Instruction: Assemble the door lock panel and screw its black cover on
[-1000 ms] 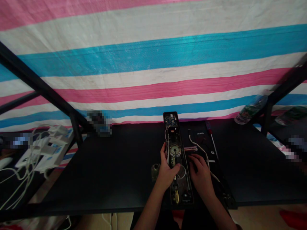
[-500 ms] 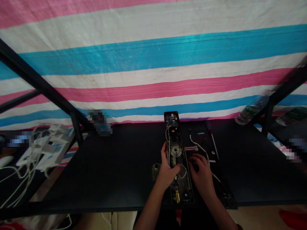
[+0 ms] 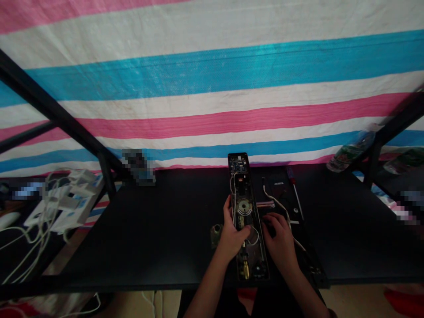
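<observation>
A long, narrow black housing (image 3: 245,176) lies open, showing a circuit board, a round metal part, white wires and a brass cylinder (image 3: 246,269) at its near end. My left hand (image 3: 232,234) grips the housing's left side, the thumb resting over its inside. At the right edge of the housing is my right hand (image 3: 280,234), its fingers curled with the tips close to the side wall; whatever they may hold is hidden. Right of it lies a dark panel (image 3: 278,183) with a white cable (image 3: 278,201) across it. A small greenish part (image 3: 216,234) sits left of my left hand.
A screwdriver (image 3: 298,198) lies at the right on the black table (image 3: 159,238). Plastic bottle (image 3: 347,154) leans near the right frame bar. White adapters and tangled cables (image 3: 66,203) are at the far left. Striped sheeting (image 3: 212,101) hangs behind the table.
The camera view has shifted slightly. Both hands and the housing keep nearly the same positions relative to each other.
</observation>
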`<action>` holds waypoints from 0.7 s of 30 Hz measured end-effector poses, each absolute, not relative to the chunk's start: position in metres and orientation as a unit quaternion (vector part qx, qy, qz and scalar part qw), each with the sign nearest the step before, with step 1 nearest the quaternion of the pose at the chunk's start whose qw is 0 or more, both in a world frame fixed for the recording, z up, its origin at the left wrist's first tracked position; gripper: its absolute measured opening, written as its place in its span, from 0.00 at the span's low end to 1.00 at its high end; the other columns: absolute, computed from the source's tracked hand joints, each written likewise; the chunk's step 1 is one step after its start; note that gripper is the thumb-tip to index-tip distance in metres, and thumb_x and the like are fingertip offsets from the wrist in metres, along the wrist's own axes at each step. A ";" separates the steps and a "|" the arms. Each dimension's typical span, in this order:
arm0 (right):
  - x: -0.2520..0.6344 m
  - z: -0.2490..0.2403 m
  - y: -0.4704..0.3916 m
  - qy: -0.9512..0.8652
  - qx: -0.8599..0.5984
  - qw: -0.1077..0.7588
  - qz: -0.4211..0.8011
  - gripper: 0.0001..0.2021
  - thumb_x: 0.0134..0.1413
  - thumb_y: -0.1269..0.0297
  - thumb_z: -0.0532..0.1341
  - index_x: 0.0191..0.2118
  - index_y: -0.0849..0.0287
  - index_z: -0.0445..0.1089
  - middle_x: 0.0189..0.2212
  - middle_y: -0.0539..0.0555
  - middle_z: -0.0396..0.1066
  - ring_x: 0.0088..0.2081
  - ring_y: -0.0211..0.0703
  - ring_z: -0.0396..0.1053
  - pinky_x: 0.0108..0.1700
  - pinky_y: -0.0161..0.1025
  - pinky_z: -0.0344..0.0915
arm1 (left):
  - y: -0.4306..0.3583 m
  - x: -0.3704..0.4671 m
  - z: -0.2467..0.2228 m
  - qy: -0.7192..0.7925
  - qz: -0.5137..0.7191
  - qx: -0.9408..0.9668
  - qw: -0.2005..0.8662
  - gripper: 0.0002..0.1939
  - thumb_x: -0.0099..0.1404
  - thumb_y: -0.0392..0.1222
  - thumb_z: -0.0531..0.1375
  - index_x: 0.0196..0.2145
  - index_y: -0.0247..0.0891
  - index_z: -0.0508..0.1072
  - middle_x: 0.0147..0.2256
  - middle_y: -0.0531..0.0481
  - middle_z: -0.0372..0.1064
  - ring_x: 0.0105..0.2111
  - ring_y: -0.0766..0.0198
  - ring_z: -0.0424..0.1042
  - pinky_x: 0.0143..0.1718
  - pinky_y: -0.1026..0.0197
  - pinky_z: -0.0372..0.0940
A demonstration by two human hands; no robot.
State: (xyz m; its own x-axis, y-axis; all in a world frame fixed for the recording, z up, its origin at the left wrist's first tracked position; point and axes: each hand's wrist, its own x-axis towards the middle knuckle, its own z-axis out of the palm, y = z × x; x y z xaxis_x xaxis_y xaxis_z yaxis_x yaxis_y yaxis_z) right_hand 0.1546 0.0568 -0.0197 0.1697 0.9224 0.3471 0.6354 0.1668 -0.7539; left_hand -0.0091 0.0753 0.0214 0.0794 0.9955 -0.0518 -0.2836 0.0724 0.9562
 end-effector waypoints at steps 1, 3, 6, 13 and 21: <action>0.154 -0.020 0.057 -0.624 -0.625 0.439 0.164 0.09 0.62 0.64 0.58 0.43 0.58 0.73 0.47 0.62 0.69 0.47 0.54 0.71 0.51 0.55 0.71 | 0.075 -0.009 0.021 0.419 0.532 0.423 0.601 0.51 0.53 0.31 0.63 0.68 0.46 0.42 0.61 0.41 0.60 0.58 0.52 0.67 0.61 0.50 0.60; 0.154 -0.020 0.057 -0.623 -0.627 0.438 0.165 0.10 0.62 0.65 0.58 0.45 0.58 0.73 0.47 0.62 0.69 0.48 0.54 0.71 0.51 0.55 0.71 | 0.075 -0.009 0.023 0.417 0.531 0.421 0.606 0.51 0.53 0.31 0.63 0.68 0.46 0.42 0.62 0.41 0.60 0.58 0.52 0.68 0.61 0.50 0.60; 0.154 -0.021 0.057 -0.625 -0.628 0.436 0.158 0.12 0.61 0.65 0.58 0.48 0.58 0.72 0.48 0.62 0.69 0.48 0.54 0.71 0.52 0.55 0.71 | 0.075 -0.009 0.026 0.421 0.526 0.416 0.610 0.51 0.53 0.31 0.63 0.68 0.46 0.41 0.61 0.41 0.61 0.57 0.53 0.69 0.60 0.51 0.61; 0.155 -0.025 0.057 -0.639 -0.626 0.424 0.145 0.10 0.61 0.65 0.58 0.45 0.57 0.74 0.48 0.61 0.69 0.49 0.55 0.70 0.54 0.56 0.69 | 0.075 -0.009 0.024 0.428 0.524 0.418 0.606 0.51 0.53 0.29 0.62 0.68 0.46 0.41 0.61 0.42 0.61 0.56 0.54 0.70 0.59 0.51 0.63; 0.155 -0.026 0.058 -0.644 -0.620 0.427 0.136 0.10 0.62 0.65 0.58 0.45 0.56 0.73 0.47 0.61 0.69 0.49 0.56 0.70 0.54 0.56 0.69 | 0.075 -0.009 0.022 0.437 0.522 0.426 0.596 0.51 0.53 0.29 0.62 0.68 0.46 0.42 0.61 0.43 0.62 0.58 0.53 0.68 0.61 0.51 0.60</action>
